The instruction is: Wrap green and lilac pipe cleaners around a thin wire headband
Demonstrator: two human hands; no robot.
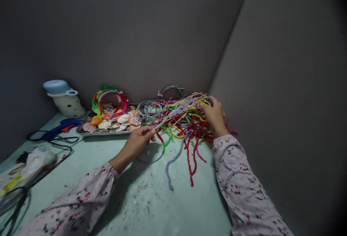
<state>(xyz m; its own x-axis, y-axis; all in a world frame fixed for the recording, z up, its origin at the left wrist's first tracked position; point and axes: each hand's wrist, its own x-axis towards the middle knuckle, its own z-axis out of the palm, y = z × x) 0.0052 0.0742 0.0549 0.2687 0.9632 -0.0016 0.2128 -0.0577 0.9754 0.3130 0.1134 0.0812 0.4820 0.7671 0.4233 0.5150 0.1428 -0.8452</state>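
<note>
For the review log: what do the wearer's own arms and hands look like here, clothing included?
Both arms are in long, loose sleeves of pale pink fabric, printed with small dark and deeper pink marks and gathered at the wrists. The left hand and right hand are bare, with no gloves. No ring, watch or bracelet can be made out on either.

Open tabletop point(162, 207) on the near side of the left hand point(141, 138), shell-filled tray point(108, 133) left of its grip, tangled fuzzy stems point(189, 123) crowding its right, grey wall point(135, 47) beyond.
</note>
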